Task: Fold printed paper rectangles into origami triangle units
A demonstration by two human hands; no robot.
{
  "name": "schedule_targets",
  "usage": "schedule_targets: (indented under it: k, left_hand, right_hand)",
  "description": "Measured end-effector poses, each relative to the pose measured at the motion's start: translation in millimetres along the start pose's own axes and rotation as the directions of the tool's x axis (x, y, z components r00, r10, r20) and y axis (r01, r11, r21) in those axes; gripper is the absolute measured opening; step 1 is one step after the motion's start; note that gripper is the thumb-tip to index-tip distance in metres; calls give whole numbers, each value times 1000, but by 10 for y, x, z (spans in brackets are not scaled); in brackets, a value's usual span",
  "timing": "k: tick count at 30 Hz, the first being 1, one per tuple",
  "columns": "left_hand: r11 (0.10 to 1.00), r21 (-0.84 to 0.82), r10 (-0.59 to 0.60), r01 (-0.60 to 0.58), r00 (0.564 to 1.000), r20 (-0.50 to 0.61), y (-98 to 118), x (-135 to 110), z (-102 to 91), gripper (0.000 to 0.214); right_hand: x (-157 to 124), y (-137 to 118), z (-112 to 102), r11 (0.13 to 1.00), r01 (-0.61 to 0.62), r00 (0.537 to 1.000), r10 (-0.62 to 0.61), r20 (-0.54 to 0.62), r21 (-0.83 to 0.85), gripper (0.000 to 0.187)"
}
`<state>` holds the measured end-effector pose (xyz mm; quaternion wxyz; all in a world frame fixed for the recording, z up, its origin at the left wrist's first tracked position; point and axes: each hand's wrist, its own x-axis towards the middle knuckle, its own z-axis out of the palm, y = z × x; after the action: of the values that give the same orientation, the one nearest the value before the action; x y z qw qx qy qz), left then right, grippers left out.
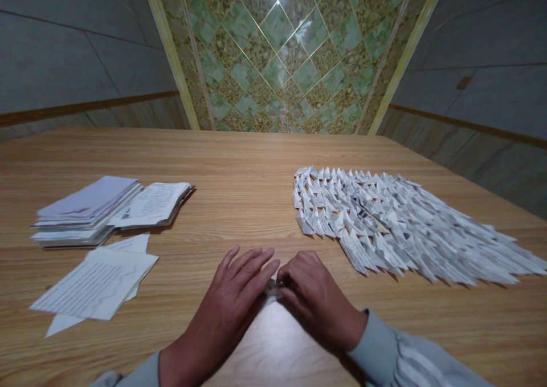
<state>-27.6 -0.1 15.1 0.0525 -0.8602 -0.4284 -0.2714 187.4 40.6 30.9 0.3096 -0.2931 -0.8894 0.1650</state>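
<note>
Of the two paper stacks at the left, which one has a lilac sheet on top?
The left-hand, thicker stack. Its top sheet is pale lilac; the stack on its right has a white printed page on top.

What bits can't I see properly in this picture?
In the head view:
Small piece between the hands: mostly hidden by the left hand and right hand.
Lower loose sheet: its middle is covered by the upper sheet.
Folded papers: print too small and blurred to read.
Left sleeve: cut off by the bottom edge.
</note>
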Motion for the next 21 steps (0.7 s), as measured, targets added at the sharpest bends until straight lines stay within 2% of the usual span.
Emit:
schedule_targets:
  k: [3,5,7,9,11,13,17,19,21]
  left_hand:
    - [994,-106,-12,12,1000,1,68,35,-58,22]
    - [970,-230,-73,74,997,14,103,52,-87,13]
    - [912,-372,-167,172,985,46,125,64,-105,20]
    - [803,-511,-289,306,951,114,138,70,-111,22]
    - [653,-628,-398,424,897,191,154,69,-107,21]
    - [483,-723,-469,493,843,261,179,61,-93,19]
    - [156,-836,-522,526,762,382,237,44,-54,22]
    - [75,-854,-520,516,751,408,251,45,-36,25]
    - [58,-869,-499,491,768,401,250,49,-19,26]
  right_hand:
    - [11,-58,-29,994,107,993,-105,-49,37,13]
    - [16,-86,-49,991,80,993,-71,-94,105,16]
    - [18,-99,-69,980,-14,991,40,-127,199,14]
    - [22,-106,-88,938,-136,977,181,-115,319,10]
    - [26,-118,-89,871,-237,956,288,-58,430,20]
    - [32,-144,-62,825,-289,947,322,17,485,28]
    - [38,-216,52,800,-337,938,331,103,497,19]
    - [39,-245,93,770,-371,924,363,121,519,17]
    - [40,-264,112,751,-391,913,388,122,533,18]
